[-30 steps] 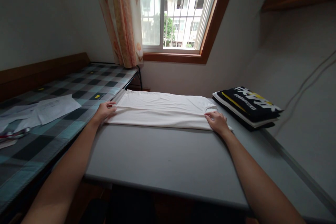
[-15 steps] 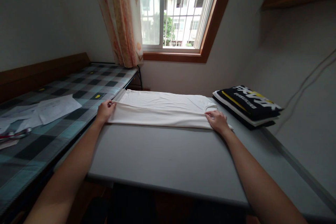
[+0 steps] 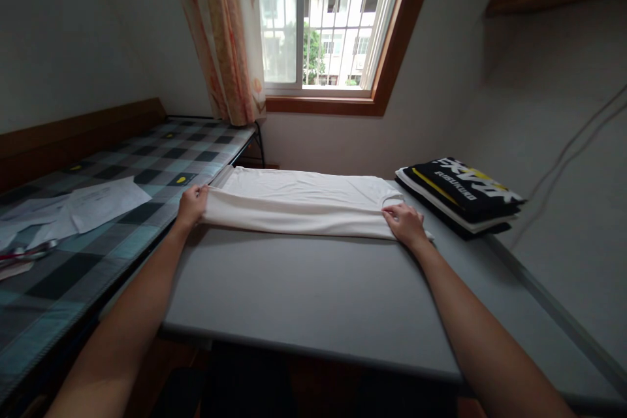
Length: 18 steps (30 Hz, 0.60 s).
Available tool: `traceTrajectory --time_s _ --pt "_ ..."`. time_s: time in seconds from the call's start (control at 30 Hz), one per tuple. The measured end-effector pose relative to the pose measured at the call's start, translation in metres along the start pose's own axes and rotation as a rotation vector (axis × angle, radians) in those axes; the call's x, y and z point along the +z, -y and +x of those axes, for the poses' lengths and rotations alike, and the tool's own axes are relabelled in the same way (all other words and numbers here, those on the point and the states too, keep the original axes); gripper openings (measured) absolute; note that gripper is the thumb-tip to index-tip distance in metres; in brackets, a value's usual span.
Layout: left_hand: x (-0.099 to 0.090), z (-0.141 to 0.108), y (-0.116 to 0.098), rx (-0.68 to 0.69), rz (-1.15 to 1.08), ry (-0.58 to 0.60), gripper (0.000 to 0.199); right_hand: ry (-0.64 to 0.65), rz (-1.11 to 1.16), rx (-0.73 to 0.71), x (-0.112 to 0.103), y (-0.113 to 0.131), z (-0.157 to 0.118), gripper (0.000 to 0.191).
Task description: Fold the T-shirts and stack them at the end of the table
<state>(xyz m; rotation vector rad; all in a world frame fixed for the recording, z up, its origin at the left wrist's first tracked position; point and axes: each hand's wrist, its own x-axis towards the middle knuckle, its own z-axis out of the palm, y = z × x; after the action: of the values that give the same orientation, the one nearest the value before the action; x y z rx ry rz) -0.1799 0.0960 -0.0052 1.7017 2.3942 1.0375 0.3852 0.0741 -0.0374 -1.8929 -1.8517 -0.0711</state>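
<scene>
A white T-shirt (image 3: 313, 191) lies stretched sideways across the grey table (image 3: 308, 294), its near side folded over in a long strip. The neckline shows at the right end, close to my right hand (image 3: 404, 222). That hand pinches the folded edge there. At the opposite end my left hand (image 3: 192, 204) grips the hem corner of the same shirt, with the cloth pulled taut and slightly raised between its fingers. The underside of the fold is hidden.
A stack of folded shirts (image 3: 460, 196), black with white and yellow print on top, sits on the table's right side. To the left is a bed with a checked cover (image 3: 98, 261), holding papers (image 3: 93, 209). A window (image 3: 333, 19) and curtain (image 3: 230, 39) are behind.
My left hand has shifted slightly left and up, drawing the shirt's hem end a little off the table. My right hand stays at the collar end.
</scene>
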Motion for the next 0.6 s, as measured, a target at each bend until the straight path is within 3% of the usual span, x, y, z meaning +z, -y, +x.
traceTrajectory --time_s 0.13,0.23,0.43,0.6 --pt "0.0017 0.0006 0.0008 -0.057 0.008 0.045 0.037 -0.003 -0.010 0.005 0.0020 -0.0016 0.0002 0.024" --pt "0.0018 -0.0002 -0.0028 -0.015 0.010 0.106 0.033 0.011 -0.020 0.024 0.0022 -0.0019 0.0002 0.025" --pt "-0.0002 -0.0017 -0.0055 -0.050 0.162 0.062 0.028 0.009 -0.014 0.013 0.0028 -0.0027 0.0003 0.025" --pt "0.0011 -0.0090 -0.0077 -0.058 0.328 0.182 0.033 0.006 -0.014 0.012 0.0031 -0.0028 0.0003 0.025"
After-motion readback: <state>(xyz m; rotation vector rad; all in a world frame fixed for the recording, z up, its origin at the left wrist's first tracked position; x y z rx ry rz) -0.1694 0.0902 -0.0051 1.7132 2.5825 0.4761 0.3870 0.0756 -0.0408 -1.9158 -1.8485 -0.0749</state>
